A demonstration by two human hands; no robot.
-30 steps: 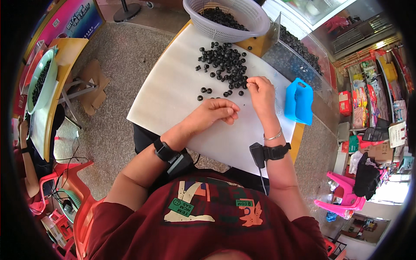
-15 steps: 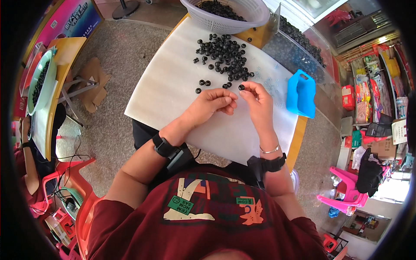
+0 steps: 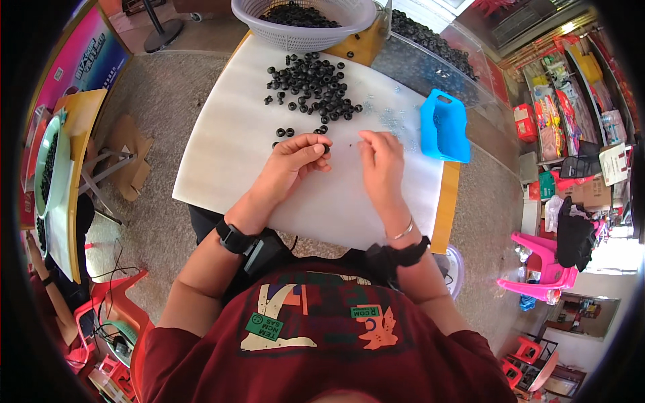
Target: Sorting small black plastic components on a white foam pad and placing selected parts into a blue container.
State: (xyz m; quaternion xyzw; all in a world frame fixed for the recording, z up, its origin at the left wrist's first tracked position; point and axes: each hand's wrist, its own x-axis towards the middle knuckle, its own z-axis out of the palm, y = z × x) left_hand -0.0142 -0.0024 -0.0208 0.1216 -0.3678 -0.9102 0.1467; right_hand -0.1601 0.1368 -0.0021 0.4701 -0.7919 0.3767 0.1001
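Observation:
Between the thumb and forefinger of my left hand is a small round black piece, like a bead or knob. My right hand is a short way to its right, fingers bent together in a pinch; what is in them, if anything, I cannot make out. Beyond my hands lies a loose pile of the same black pieces on a white sheet covering the table. A few stray ones rest close to my left hand. Tiny clear bluish bits are scattered beyond my right hand.
An open blue plastic container with a handle hole stands at the table's right. Behind the pile are a pale basket and a clear bin, both holding black pieces. At far left, another person's arm shows by a second table.
The black piece was at my right fingertips and is now in my left hand. My hands have moved apart. The whole view has shifted, so the table sits further left.

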